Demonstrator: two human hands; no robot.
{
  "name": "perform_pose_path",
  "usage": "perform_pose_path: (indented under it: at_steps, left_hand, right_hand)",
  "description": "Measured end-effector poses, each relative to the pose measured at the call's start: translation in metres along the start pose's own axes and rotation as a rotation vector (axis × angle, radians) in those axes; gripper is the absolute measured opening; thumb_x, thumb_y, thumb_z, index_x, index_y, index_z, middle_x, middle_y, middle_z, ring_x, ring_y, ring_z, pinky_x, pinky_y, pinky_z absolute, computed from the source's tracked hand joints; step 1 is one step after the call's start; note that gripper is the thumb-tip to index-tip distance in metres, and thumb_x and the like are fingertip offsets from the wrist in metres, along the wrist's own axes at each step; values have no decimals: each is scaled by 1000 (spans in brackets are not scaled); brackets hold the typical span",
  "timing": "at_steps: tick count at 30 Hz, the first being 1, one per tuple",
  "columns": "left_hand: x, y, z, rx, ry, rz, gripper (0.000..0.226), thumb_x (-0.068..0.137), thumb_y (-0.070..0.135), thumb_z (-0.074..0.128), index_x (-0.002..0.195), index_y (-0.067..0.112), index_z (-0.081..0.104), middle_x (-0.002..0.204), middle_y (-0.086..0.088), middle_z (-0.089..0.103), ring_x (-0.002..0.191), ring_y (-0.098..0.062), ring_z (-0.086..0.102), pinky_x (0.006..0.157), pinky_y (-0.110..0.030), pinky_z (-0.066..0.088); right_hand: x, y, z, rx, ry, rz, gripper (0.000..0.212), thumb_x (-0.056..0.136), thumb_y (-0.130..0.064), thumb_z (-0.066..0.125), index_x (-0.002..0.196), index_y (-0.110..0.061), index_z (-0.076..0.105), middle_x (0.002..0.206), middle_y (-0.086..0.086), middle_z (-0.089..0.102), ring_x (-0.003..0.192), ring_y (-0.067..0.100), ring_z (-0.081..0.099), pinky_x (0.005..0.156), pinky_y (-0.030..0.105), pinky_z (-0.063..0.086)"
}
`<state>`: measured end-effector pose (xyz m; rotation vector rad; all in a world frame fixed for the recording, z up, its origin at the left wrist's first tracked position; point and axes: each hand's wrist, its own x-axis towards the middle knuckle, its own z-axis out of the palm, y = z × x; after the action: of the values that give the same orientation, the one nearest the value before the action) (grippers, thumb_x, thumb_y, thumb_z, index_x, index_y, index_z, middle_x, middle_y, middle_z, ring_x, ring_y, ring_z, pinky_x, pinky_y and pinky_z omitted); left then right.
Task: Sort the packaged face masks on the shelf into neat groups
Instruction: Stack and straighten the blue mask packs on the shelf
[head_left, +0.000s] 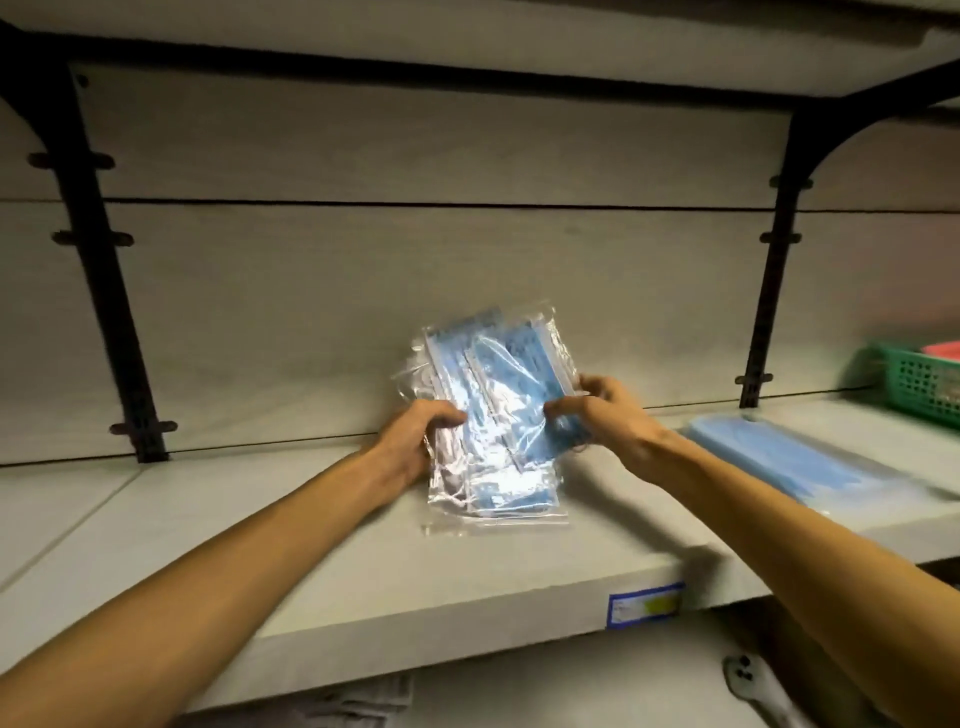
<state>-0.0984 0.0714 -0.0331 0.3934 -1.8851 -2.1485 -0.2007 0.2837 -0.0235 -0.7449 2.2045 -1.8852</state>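
From the head view we see our left hand (415, 441) and right hand (597, 415) clamped on opposite edges of a bundle of masks (498, 415), flat blue rectangles in crinkly clear plastic, tilted up over the smooth grey shelf (363, 561); a second flat stack (800, 462) lies well right, near a green mesh basket (919, 384)

Mask packets (493, 415) mid-shelf (311, 545); second stack (810, 467) to right; basket (919, 384) far right, probably behind.
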Motion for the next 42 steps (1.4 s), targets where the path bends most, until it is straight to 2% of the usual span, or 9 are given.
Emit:
perform_pose_path:
  at_steps: [6,13,16,25,32,35,37,39,42]
  left_hand:
    - [12,-25,-9,65,65,161,35,78,7,81,112,8,70,106,-9,78,101,-27,74,94,-39,55]
    - [7,-32,-22,99,-17,206,48,80,18,85,124,14,66,114,0,77,109,-16,72,90,-24,57]
    - [6,-27,-24,113,4,188,51,81,18,84,128,13,63,117,0,76,112,-16,71,103,-35,51]
    - [6,-23,-31,121,4,222,71,76,27,89,136,12,54,126,-2,71,122,-20,65,114,-43,42]
    - [1,-21,-23,163,-99,232,49,82,30,83,124,12,65,118,-3,76,115,-19,70,105,-35,50]
    - [2,-21,-21,145,-91,187,55,83,35,82,127,10,61,118,-7,75,114,-25,70,108,-44,47]
    - [4,-22,-22,157,-84,168,42,88,23,77,125,11,61,114,-6,76,108,-24,72,101,-41,51]
    - [6,-20,-23,162,-42,150,45,87,22,78,126,10,59,113,-4,76,108,-19,72,99,-35,51]
    - [6,-17,-23,161,-46,120,46,86,31,78,125,12,62,116,0,75,117,-19,67,111,-41,42]
  right_hand:
    - [31,5,0,17,-146,26,11,90,-12,70,97,-3,72,78,12,69,60,20,62,51,26,50]
    - [31,28,2,174,22,15,15,100,-12,59,94,-1,67,77,20,66,53,19,63,43,28,52]
    - [39,31,-4,115,115,-45,10,99,-11,59,98,-6,67,90,19,70,61,20,66,48,32,58]
    - [39,23,-10,99,68,22,10,91,-9,63,96,-2,67,55,2,67,41,16,60,37,24,44]
    - [35,23,-6,272,-206,195,30,92,-14,69,116,-1,58,90,15,77,79,29,69,72,40,62]
    - [37,24,-9,225,-163,176,28,92,-13,69,116,-4,57,98,18,77,81,29,72,83,50,60]
    - [37,25,-9,154,-129,140,18,92,-9,66,109,-5,61,83,7,78,70,18,73,59,37,62]
    - [40,24,-15,-148,15,-39,7,86,-3,63,85,-10,66,62,-10,69,53,5,63,45,20,48]
    - [46,19,-28,-556,40,-242,13,82,-4,60,70,-9,63,58,-4,59,56,17,52,49,28,39]
